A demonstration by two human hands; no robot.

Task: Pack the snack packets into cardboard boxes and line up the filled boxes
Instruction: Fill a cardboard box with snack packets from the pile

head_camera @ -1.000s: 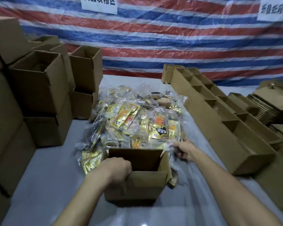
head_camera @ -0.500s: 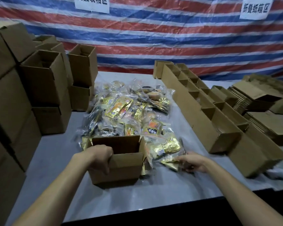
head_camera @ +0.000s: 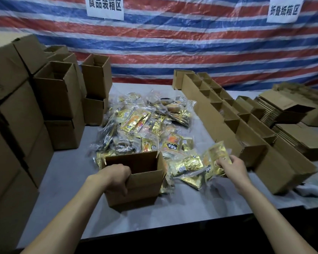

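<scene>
A small open cardboard box (head_camera: 145, 187) stands on the grey table near its front edge, and nothing shows inside it. My left hand (head_camera: 116, 177) grips the near rim of the box with fingers curled over the edge. To the right, my right hand (head_camera: 231, 166) holds a gold snack packet (head_camera: 216, 154) lifted a little off the table. Behind the box lies a heap of gold and clear-wrapped snack packets (head_camera: 145, 125). More gold packets (head_camera: 188, 165) lie loose between the box and my right hand.
A row of open cardboard boxes (head_camera: 228, 125) runs along the right from back to front. Stacked boxes (head_camera: 59, 99) stand at the left. Flat folded cartons (head_camera: 292, 132) pile at the far right. The table's front edge (head_camera: 173, 230) is close to me.
The view has pulled back from the table. My right hand went from reaching into the heap to the loose packets at the right and has lifted a gold one. My left hand still holds the box.
</scene>
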